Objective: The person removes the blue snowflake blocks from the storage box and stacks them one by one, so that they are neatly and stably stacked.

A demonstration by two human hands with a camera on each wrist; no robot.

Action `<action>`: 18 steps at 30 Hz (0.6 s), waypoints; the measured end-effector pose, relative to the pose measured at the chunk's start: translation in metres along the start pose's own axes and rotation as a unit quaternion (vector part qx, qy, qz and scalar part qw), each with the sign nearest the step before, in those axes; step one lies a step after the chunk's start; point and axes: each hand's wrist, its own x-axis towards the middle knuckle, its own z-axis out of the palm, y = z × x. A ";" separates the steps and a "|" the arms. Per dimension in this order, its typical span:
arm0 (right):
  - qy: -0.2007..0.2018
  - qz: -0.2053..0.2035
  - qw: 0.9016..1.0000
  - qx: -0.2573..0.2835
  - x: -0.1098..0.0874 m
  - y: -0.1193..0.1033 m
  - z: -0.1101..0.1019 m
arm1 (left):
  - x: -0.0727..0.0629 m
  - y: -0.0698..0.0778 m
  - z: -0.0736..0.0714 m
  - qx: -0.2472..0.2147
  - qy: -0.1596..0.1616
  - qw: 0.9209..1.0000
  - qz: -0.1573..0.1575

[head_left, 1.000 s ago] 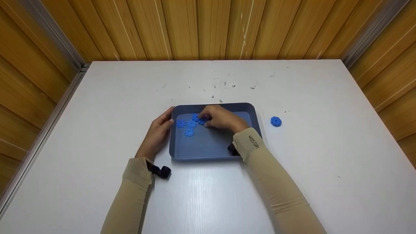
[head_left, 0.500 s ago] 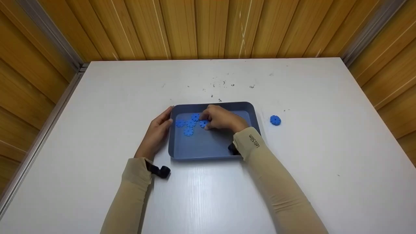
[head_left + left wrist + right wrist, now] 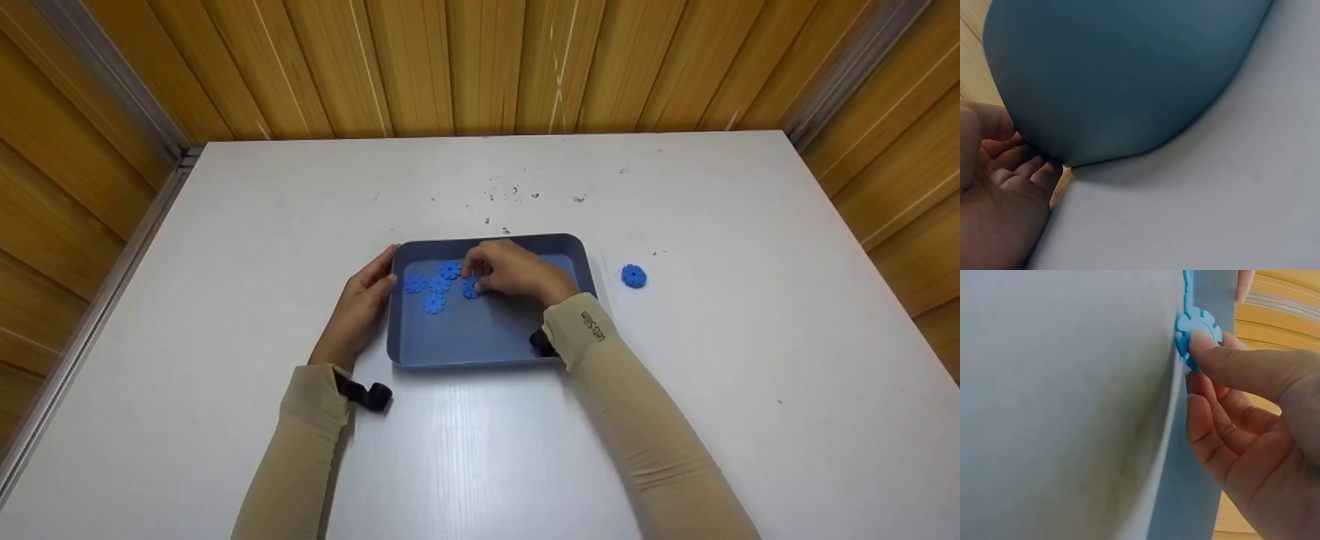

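In the head view my right hand (image 3: 517, 271) reaches over the tray and holds a blue notched disc (image 3: 470, 289), one of the flower-shaped building pieces. The right wrist view shows the thumb on the face of this disc (image 3: 1196, 329), with a finger behind it. To its left several like blue discs (image 3: 433, 303) lie flat on the tray floor, close together. My left hand (image 3: 358, 306) rests along the left outside wall of the grey-blue tray (image 3: 480, 366), with thumb and fingertips touching it. The left wrist view shows these fingers at the tray's side (image 3: 1129, 84).
One more blue disc, or a small stack of them (image 3: 634, 276), lies on the white table (image 3: 750, 315) to the right of the tray. Wood-look panels (image 3: 480, 67) rise behind the table and at both sides. Small dark marks dot the tabletop behind the tray.
The disc in my right hand has come slightly toward me, away from the others, and shows more of itself. My left hand stays at the tray wall.
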 end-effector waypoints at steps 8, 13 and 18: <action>0.005 0.005 1.000 0.019 -0.011 0.001 -0.011 | 0.000 -0.001 -0.001 0.002 -0.001 1.000 -0.002; 0.012 0.006 1.000 0.007 -0.017 0.002 -0.018 | 0.000 -0.002 0.000 0.000 -0.001 1.000 0.000; 0.018 0.015 1.000 -0.001 -0.025 0.002 -0.027 | 0.000 -0.001 0.000 -0.015 -0.004 1.000 0.010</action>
